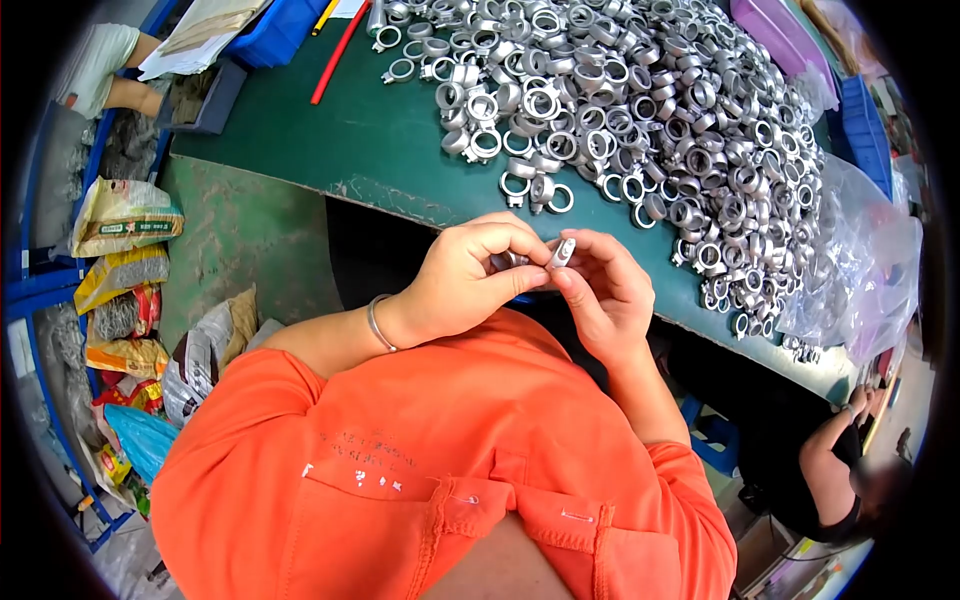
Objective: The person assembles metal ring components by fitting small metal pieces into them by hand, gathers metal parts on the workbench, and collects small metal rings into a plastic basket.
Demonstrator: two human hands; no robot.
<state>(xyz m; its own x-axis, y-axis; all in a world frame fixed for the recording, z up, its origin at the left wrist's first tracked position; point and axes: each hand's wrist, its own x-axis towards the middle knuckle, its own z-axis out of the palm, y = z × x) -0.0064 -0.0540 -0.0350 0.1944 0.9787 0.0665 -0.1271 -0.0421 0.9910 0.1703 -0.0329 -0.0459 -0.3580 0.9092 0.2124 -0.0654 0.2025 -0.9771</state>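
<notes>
My left hand (470,275), with a bangle (376,322) at its wrist, is closed with thumb and fingers bent around a grey metal piece, mostly hidden by them. Pinched between thumb and fingers of my right hand (610,290) is a small silver metal ring (563,252), its lugged side turned up. The hands meet at the fingertips, in front of my chest by the table edge. Whether both hold one ring or two separate ones I cannot tell. A large pile of similar metal rings (640,110) spreads over the green table (300,130) beyond them.
A red stick (340,52) lies on the table near a blue bin (275,35). Clear plastic bags (850,260) cover the right end. Filled sacks (125,220) stand at left. Another person's arm (828,450) shows at lower right, another (135,97) at upper left.
</notes>
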